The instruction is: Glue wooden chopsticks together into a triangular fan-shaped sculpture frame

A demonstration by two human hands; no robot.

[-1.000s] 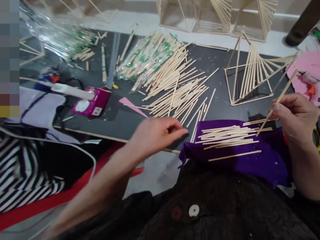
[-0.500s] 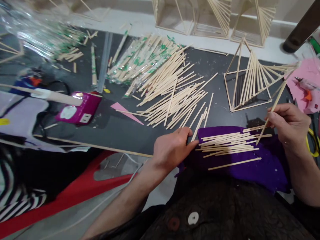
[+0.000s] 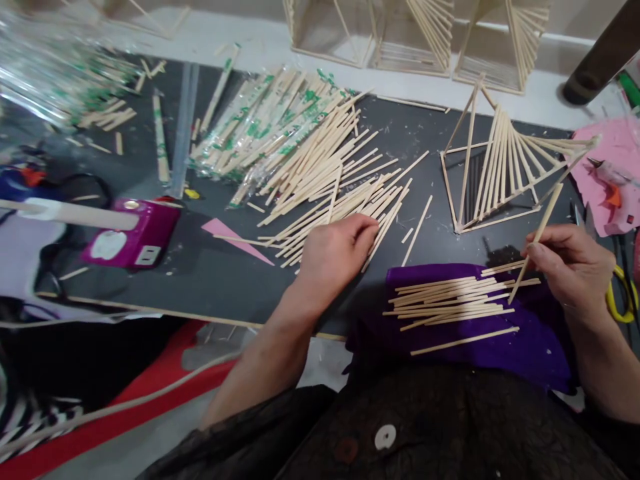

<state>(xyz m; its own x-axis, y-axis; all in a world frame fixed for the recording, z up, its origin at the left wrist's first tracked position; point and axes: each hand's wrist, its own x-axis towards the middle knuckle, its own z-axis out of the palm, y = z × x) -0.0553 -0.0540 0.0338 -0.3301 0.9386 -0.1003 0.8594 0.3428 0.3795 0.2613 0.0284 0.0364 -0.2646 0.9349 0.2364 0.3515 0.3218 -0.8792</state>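
My left hand is closed at the lower edge of a large pile of loose wooden sticks; its thumb and fingers are pressed together near the stick ends, and what they hold is hidden. Between thumb and fingers of my right hand a single stick stands at a slant, its lower tip over the purple cloth. Several sticks lie roughly side by side on that cloth. Behind my right hand stands a stick frame with a fan of sticks.
Wrapped sticks lie behind the pile. A magenta box is at the left. Finished-looking stick frames line the back. A glue gun on pink material, yellow-handled scissors and a dark cylinder are at the right.
My left hand has moved up and left, from beside the cloth onto the lower edge of the pile. The right hand still holds its stick in nearly the same place.
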